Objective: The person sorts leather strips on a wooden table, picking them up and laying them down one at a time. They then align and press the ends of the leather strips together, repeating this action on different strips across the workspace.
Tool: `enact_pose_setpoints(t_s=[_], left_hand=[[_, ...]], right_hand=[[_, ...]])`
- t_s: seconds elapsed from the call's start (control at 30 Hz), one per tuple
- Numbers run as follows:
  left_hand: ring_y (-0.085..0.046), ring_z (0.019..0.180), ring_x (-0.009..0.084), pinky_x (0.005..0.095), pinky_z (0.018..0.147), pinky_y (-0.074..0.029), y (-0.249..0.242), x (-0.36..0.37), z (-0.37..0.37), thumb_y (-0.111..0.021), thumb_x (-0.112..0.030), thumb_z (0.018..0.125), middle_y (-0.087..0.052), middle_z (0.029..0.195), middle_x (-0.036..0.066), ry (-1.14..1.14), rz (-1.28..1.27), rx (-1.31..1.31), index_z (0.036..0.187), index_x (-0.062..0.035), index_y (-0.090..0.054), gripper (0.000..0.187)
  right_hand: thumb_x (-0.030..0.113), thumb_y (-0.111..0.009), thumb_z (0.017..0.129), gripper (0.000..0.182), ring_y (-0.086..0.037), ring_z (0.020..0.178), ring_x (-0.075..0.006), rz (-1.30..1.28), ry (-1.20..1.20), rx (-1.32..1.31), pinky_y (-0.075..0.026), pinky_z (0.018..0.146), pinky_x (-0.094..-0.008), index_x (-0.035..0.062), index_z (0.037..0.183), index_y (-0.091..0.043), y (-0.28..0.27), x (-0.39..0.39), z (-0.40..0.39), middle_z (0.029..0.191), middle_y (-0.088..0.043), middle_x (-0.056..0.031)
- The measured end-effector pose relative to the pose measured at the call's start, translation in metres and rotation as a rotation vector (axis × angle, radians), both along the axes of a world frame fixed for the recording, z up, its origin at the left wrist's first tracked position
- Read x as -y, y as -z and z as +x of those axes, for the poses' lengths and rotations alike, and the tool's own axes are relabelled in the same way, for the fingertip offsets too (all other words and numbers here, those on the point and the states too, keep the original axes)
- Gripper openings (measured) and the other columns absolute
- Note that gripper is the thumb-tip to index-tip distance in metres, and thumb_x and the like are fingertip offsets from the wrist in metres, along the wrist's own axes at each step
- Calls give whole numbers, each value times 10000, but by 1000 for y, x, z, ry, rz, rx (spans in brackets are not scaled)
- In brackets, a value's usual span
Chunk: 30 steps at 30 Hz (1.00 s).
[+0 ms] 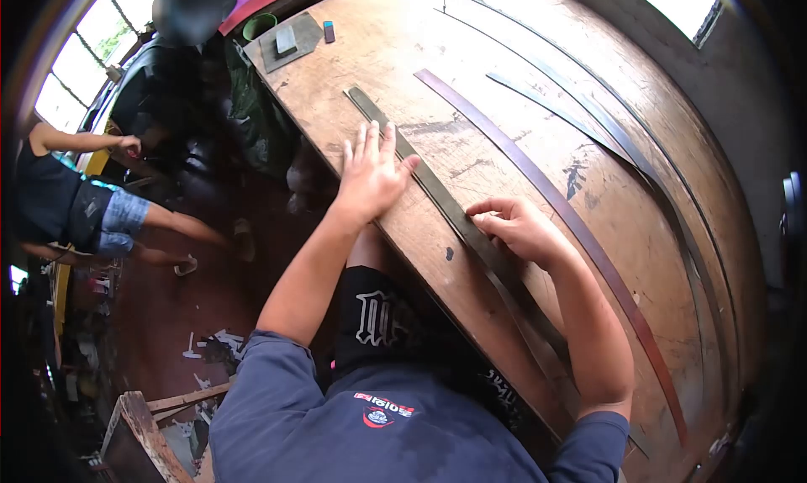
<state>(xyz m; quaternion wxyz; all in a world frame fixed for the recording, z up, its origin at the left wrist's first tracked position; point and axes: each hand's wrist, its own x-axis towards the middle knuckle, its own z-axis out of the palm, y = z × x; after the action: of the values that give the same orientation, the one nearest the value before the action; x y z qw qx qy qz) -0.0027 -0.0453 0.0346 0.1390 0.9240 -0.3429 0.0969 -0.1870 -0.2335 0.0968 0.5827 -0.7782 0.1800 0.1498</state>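
Note:
A long, dark olive leather-like strip (430, 184) lies along the near edge of the wooden table, its far end pointing away from me. Flat on its left side rests my left hand (372, 179), fingers stretched and spread, thumb across the strip. My right hand (523, 232) is at the strip's right edge, further down its length. Thumb and forefinger there are pinched together, the other fingers curled; what is between them is hidden. To the right runs a reddish-brown strip (542, 180), untouched by either hand.
Several more dark strips (618, 130) curve along the far right of the wooden table (412, 29). A grey slab (290, 52) with a pale block and a small blue-topped item (329, 31) sit at the table's far left corner. Another person (92, 197) walks on the left.

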Motion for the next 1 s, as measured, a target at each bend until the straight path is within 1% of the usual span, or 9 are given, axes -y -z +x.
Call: enact_pose_setpoints(t_s=[0.07, 0.2, 0.33, 0.43, 0.5, 0.57, 0.7, 0.83, 1.0], left_hand=[[-184, 1486, 367, 612, 1170, -120, -3, 7, 15, -408, -571, 983, -257, 1590, 190, -12, 94, -47, 1513, -35, -318, 759], [-158, 1503, 320, 608, 1179, -97, -16, 30, 47, -405, -541, 989, -226, 1610, 164, -32, 84, -137, 1524, -47, -303, 736], [-175, 1499, 318, 561, 1189, -114, 3, 41, 78, -390, -530, 997, -239, 1603, 175, -160, 29, -74, 1533, -56, -288, 723], [-179, 1498, 317, 551, 1189, -121, 2, 39, 78, -381, -539, 999, -249, 1598, 182, -149, -116, -106, 1533, -53, -289, 727], [-176, 1498, 317, 555, 1192, -107, -3, 38, 84, -370, -553, 999, -235, 1607, 167, -170, -99, -107, 1539, -68, -283, 731], [-143, 1507, 308, 574, 1194, -91, -14, 38, 99, -376, -548, 993, -214, 1616, 156, -159, 58, -184, 1541, -75, -282, 730], [-103, 1518, 295, 582, 1196, -75, -14, 42, 134, -366, -557, 991, -190, 1633, 104, -188, 85, -154, 1547, -106, -279, 721], [-129, 1514, 294, 578, 1196, -71, -5, 44, 142, -349, -551, 998, -200, 1631, 97, -214, 75, -137, 1547, -117, -285, 703], [-162, 1507, 292, 581, 1189, -95, -3, 43, 140, -355, -555, 998, -221, 1624, 101, -229, 89, -105, 1540, -128, -307, 692]], right_hand=[[208, -593, 960, 294, -504, 658, -32, 55, 19, -26, -430, 594, -201, 63, 1208, -656, 4, 3, 5, 784, -582, 41], [246, -616, 944, 347, -503, 673, -42, 172, 86, 26, -435, 602, -211, 76, 1247, -627, 7, 6, 28, 791, -558, 41], [273, -637, 930, 398, -504, 696, -63, -35, 34, 82, -437, 610, -225, 94, 1284, -602, 11, 13, 64, 813, -561, 29], [275, -653, 921, 436, -503, 685, -64, -37, 13, 110, -433, 602, -228, 92, 1309, -578, 15, 11, 83, 806, -564, 26], [245, -665, 914, 462, -502, 681, -65, -5, -7, 105, -429, 597, -228, 85, 1333, -554, 14, 9, 91, 840, -592, 19], [253, -679, 874, 566, -643, 915, -175, -53, -75, 116, -513, 776, -300, 39, 1373, -520, 16, 10, 98, 1061, -699, -124], [168, -660, 893, 590, -655, 1000, -200, 136, -37, 230, -511, 859, -316, 9, 1419, -444, 25, 5, 100, 1143, -692, -179], [143, -642, 906, 627, -681, 939, -208, 94, -57, 252, -512, 867, -322, -20, 1454, -385, 23, 5, 77, 1035, -725, -191], [131, -637, 908, 606, -699, 883, -288, -87, -108, 207, -521, 819, -353, -40, 1435, -392, -6, 3, 48, 976, -720, -209]])
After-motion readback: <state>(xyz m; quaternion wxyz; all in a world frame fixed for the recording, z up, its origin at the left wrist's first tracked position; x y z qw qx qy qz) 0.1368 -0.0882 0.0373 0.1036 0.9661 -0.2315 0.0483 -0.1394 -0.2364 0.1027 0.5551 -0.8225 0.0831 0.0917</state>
